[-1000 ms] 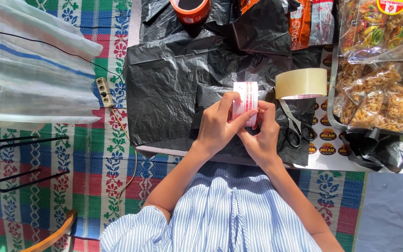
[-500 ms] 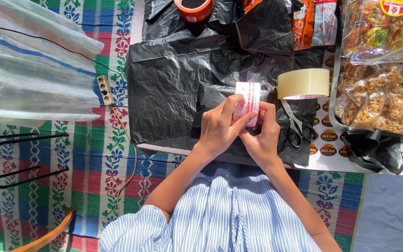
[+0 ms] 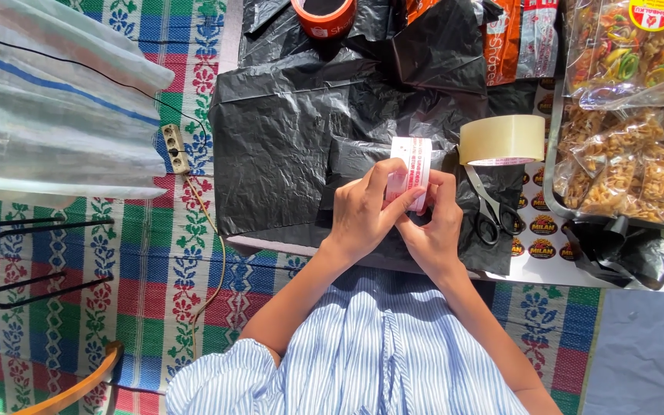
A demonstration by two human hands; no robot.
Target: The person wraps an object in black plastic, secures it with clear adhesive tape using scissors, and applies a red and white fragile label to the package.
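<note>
Holding a white roll of tape with red print [image 3: 411,170] upright above a black plastic bag [image 3: 293,146], both hands meet at the centre of the head view. The left hand [image 3: 364,215] wraps its fingers around the roll's left side, thumb laid across the front. The right hand [image 3: 433,230] closes on the lower right side, fingertips pressed at the roll's face as if working at the tape end; whether a free end is lifted cannot be told.

Progress, as a judgement: no strip is drawn out, and no tape shows on the bag, so application is not yet done. The bag lies flat and folded on a patterned woven mat [image 3: 147,277].

Nearby tools: a clear tape roll [image 3: 501,140] just right of the hands, black-handled scissors [image 3: 489,219] below it, and an orange tape roll [image 3: 324,15] at the top edge.

Containers: a tray [image 3: 553,192] at right carries clear packets of fried snacks [image 3: 632,169]. A further clear bag of coloured snacks [image 3: 632,38] lies above these.
</note>
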